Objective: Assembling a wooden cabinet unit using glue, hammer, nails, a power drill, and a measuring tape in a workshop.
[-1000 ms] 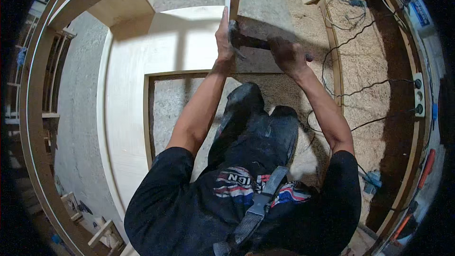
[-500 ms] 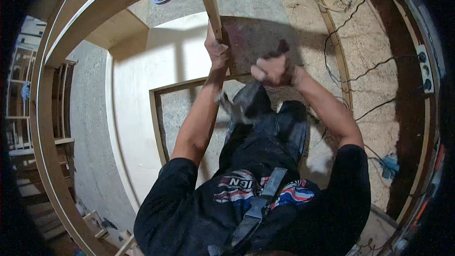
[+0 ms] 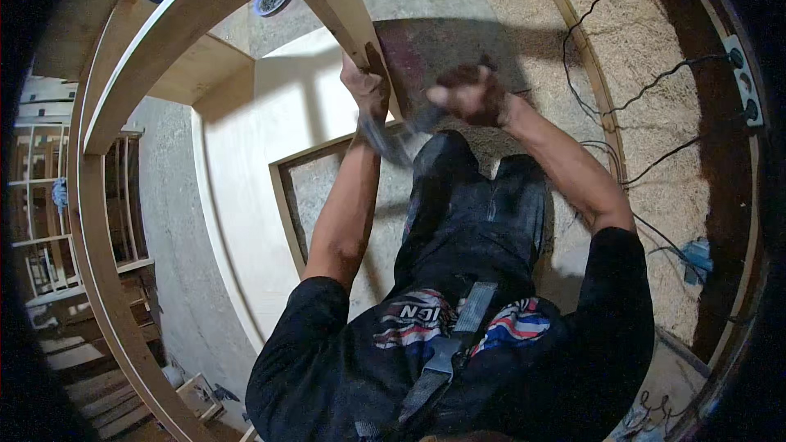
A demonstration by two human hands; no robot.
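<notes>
My left hand (image 3: pixel 366 88) is wrapped round the lower end of a wooden post (image 3: pixel 334 6), part of a tall wooden frame (image 3: pixel 92 221). In my right hand (image 3: pixel 472 96) is a hammer, its grey metal head (image 3: pixel 383 141) smeared by motion. That head hangs near my left wrist and the foot of the post; I cannot tell whether it touches wood. Beneath lies a pale wooden panel (image 3: pixel 233 188) with a rectangular opening, its corner beside my left forearm. Any nail at the post is too small or hidden to see.
A round bowl of nails or screws (image 3: pixel 273 0) stands on the concrete floor at the far left. Wood shavings (image 3: pixel 647 139) cover the floor on the right, crossed by black cables (image 3: pixel 655 98) running to a white socket strip (image 3: pixel 743 82). Wooden racks stand left.
The hammer head has swung up and left, from over my knee toward the post's foot. My right hand has risen slightly. My left hand stays on the post; the whole view has shifted a little.
</notes>
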